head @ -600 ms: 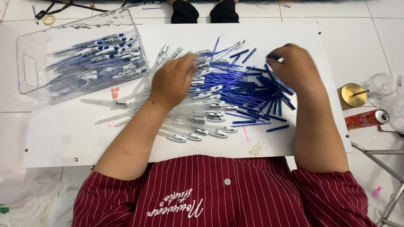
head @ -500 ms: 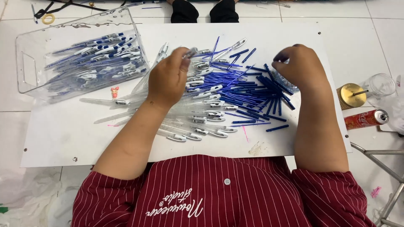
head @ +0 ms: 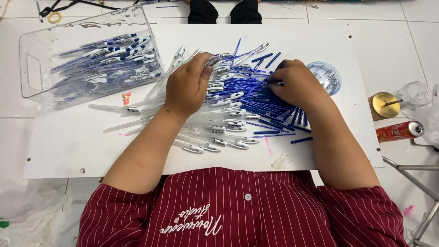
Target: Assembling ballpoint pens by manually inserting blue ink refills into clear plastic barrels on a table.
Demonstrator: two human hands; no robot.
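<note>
Clear plastic bin (head: 32,68) sitting at far left of worktop (head: 68,151), rectangular, handle cut-out in left wall, holding blue-and-clear pens. Round clear lid (head: 325,77) lying at right of worktop, near pile. Red drink can (head: 398,131) lying on its side on floor, right of worktop. Gold-lidded round container (head: 383,105) standing just beyond it.

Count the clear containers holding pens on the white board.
1: the clear plastic bin at the board's far left corner, filled with pens. The rest lie loose under the left hand and right hand.
</note>
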